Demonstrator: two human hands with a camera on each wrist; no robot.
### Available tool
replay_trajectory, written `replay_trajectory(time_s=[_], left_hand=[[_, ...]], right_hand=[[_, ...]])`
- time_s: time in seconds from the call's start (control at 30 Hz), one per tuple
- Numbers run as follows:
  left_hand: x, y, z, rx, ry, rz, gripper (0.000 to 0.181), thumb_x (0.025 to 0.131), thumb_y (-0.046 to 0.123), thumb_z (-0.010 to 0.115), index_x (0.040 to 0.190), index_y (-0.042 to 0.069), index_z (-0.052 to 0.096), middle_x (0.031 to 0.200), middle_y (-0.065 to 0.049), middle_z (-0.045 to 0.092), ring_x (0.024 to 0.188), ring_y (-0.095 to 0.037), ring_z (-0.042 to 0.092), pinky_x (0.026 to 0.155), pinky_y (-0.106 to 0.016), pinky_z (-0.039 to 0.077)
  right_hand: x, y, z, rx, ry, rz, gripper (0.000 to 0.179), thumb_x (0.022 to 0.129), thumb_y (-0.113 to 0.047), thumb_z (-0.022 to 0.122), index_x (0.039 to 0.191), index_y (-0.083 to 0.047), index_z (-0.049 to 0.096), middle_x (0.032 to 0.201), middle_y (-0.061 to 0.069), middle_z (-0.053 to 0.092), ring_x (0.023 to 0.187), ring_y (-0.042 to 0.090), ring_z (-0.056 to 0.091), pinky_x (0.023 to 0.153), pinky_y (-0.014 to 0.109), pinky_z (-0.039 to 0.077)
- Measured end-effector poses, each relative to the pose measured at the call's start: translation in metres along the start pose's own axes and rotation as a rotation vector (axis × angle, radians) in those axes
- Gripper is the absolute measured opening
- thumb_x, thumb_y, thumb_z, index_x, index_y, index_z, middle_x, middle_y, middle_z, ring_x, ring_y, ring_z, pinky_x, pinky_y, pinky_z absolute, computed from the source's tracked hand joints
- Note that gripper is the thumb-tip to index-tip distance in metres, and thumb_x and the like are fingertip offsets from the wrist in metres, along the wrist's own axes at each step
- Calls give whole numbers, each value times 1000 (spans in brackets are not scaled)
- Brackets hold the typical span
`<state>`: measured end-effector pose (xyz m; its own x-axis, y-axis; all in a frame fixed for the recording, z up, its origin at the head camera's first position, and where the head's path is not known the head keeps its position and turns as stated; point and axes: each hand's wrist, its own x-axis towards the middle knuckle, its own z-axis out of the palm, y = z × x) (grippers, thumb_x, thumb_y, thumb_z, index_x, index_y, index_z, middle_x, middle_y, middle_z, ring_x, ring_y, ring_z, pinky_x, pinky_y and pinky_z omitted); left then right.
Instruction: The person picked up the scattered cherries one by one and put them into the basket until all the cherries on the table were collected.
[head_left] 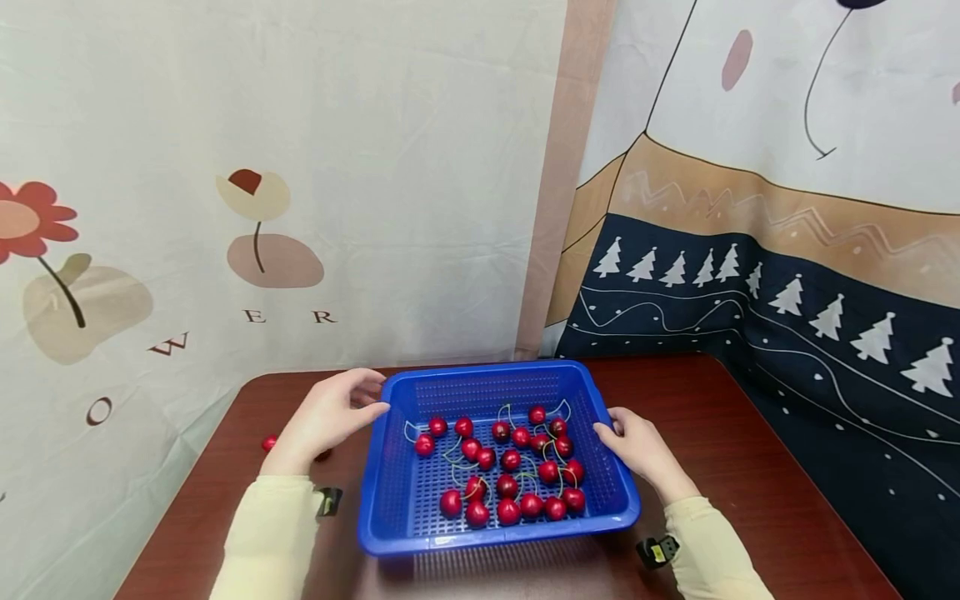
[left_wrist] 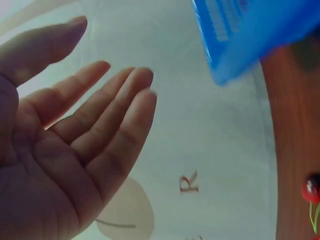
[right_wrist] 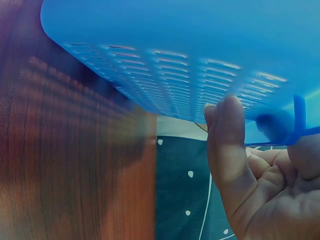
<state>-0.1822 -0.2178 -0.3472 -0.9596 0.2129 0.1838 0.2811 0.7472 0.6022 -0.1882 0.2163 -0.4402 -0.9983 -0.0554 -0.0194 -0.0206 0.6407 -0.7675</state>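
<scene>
A blue plastic basket (head_left: 498,542) with slotted walls holds several red cherries (head_left: 511,460) with green stems. My right hand (head_left: 643,448) grips its right rim; in the right wrist view the fingers of that hand (right_wrist: 265,192) reach up along the basket's side wall (right_wrist: 165,65). The basket's base shows raised above the tabletop there, with a shadow under it. Beside the basket's far left corner is my left hand (head_left: 333,415), thumb over the rim in the head view. In the left wrist view this hand (left_wrist: 87,142) has its fingers extended, apart from the blue basket corner (left_wrist: 225,65).
A dark red-brown wooden table (head_left: 750,467) lies underneath. On its left side a few cherries (head_left: 269,442) are partly hidden behind my left forearm; one cherry (left_wrist: 311,189) shows in the left wrist view. Printed cloth (head_left: 420,208) hangs behind the table's far edge.
</scene>
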Motion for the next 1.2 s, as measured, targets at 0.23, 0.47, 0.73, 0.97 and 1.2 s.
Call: replay_trajectory(time_s=[0.23,0.47,0.73,0.97,1.2], left_hand=[[-14,-26,-7,61,59,-87,40,90,20,72,121,-2,62,115,-21,66,102,-37,65,88,-53,51],[-21,-55,0,158,77,-160,43,88,18,71,121,-8,60,117,-27,63,103,-42,61,88,-56,48],[-23,-84,4,199,96,-218,43,87,15,69,119,-11,59,117,-31,61,105,-47,57,89,-59,46],[-25,-103,4,274,114,-226,41,86,12,69,117,-13,61,115,-33,62,104,-50,57,88,-60,46],[-26,-119,6,324,120,-254,38,84,11,68,113,-12,63,112,-33,63,101,-52,56,86,-61,46]], right_hand=[[-1,0,0,-8,0,1,41,98,-18,62,126,10,53,90,14,67,70,19,68,63,39,60],[-2,-1,1,-8,-1,15,44,98,-22,63,127,9,53,91,12,67,70,17,67,64,38,60],[0,-1,1,-4,-1,29,44,98,-23,63,128,8,53,94,14,67,71,18,68,64,38,60],[-2,-2,0,4,-4,27,45,98,-23,63,129,8,52,93,13,67,71,18,68,65,39,60],[-1,-1,0,5,-3,28,45,98,-23,62,129,9,52,92,13,67,70,18,68,63,38,60]])
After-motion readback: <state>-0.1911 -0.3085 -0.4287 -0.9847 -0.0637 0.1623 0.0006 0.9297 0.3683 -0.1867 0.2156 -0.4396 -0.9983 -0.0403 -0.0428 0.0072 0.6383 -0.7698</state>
